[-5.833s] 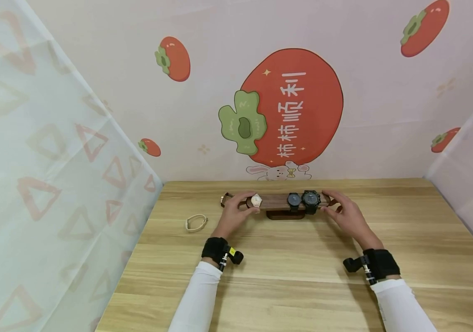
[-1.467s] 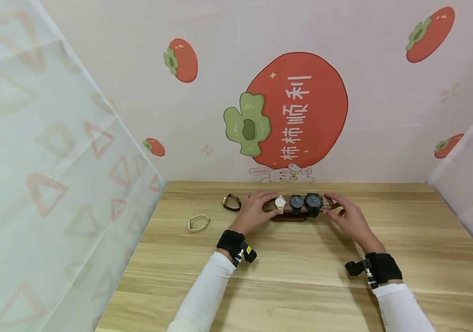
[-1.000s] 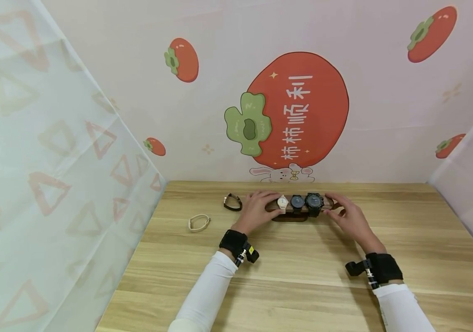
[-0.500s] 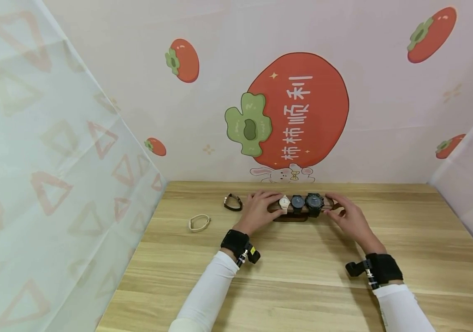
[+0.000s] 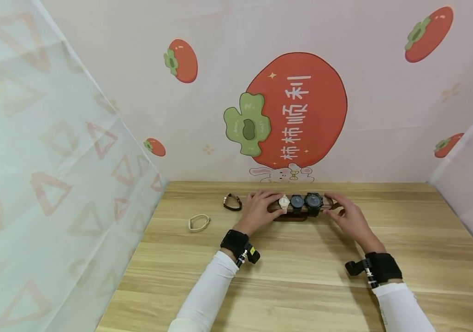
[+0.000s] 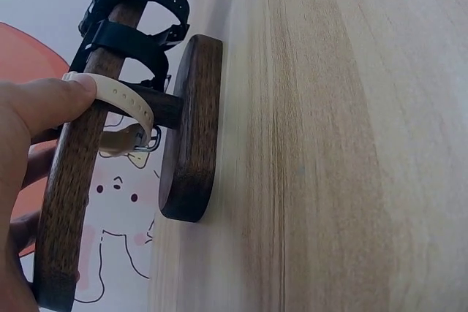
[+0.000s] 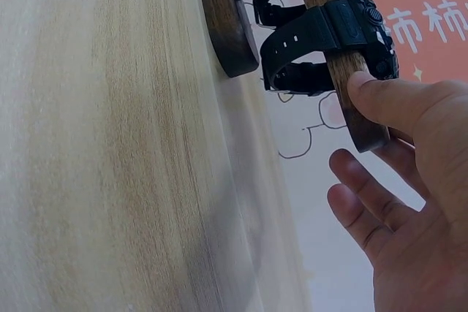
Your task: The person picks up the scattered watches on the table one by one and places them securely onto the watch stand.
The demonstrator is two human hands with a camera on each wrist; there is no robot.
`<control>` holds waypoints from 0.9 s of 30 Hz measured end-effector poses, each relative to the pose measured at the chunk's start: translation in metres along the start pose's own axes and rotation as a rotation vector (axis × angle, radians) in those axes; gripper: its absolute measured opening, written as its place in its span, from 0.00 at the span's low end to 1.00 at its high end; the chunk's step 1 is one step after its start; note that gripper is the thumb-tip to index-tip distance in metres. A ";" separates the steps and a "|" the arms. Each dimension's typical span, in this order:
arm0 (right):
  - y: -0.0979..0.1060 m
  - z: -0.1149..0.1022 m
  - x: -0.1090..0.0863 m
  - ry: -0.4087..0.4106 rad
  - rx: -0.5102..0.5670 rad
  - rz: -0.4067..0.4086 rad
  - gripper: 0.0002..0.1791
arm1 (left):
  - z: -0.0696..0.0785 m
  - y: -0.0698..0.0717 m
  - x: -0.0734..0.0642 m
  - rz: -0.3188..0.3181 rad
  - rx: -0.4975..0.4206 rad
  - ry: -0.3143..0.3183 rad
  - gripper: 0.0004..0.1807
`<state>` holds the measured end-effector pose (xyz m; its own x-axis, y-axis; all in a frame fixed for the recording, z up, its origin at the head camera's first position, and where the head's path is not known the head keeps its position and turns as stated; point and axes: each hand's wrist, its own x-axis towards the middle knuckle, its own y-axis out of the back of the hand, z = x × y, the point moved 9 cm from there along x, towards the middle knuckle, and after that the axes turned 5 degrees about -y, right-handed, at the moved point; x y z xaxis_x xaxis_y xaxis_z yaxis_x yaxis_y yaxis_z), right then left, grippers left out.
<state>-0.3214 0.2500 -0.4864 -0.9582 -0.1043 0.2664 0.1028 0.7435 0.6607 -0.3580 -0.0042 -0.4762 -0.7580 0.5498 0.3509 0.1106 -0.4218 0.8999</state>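
Observation:
A dark wooden watch stand (image 6: pixel 191 129) stands at the back of the table, its crossbar raised on a short post. Three watches hang on the bar: a cream watch (image 5: pixel 284 202), a slim black watch (image 5: pixel 297 202) in the middle and a chunky black watch (image 7: pixel 322 42) at the right. My left hand (image 5: pixel 258 212) pinches the cream watch, thumb on its strap (image 6: pixel 121 96) and fingers behind the bar. With thumb and index finger, my right hand (image 5: pixel 347 217) grips the bar's right end, its other fingers spread below.
Left of the stand lie a small watch with a dark strap (image 5: pixel 233 203) and, nearer, another cream-strapped watch (image 5: pixel 198 223). The wooden table (image 5: pixel 286 286) meets a printed backdrop (image 5: pixel 203 115) close behind the stand.
My left hand has slid the cream watch rightward along the bar, close up to the slim black watch. The dark-strapped watch on the table has come into full view. My right hand keeps its grip.

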 end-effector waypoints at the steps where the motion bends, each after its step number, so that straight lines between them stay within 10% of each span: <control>1: 0.000 0.000 0.000 0.000 0.001 0.000 0.31 | 0.000 0.000 0.000 -0.001 -0.008 -0.001 0.32; 14: 0.002 -0.004 -0.001 0.000 0.002 -0.009 0.30 | -0.014 0.020 -0.004 0.025 -0.201 0.021 0.25; 27: 0.001 -0.001 0.000 -0.004 -0.003 -0.007 0.29 | -0.066 0.062 -0.028 0.195 -0.239 0.124 0.17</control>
<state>-0.3215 0.2502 -0.4849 -0.9600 -0.1066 0.2590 0.0970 0.7409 0.6646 -0.3726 -0.0934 -0.4474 -0.8115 0.3562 0.4632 0.1186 -0.6759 0.7274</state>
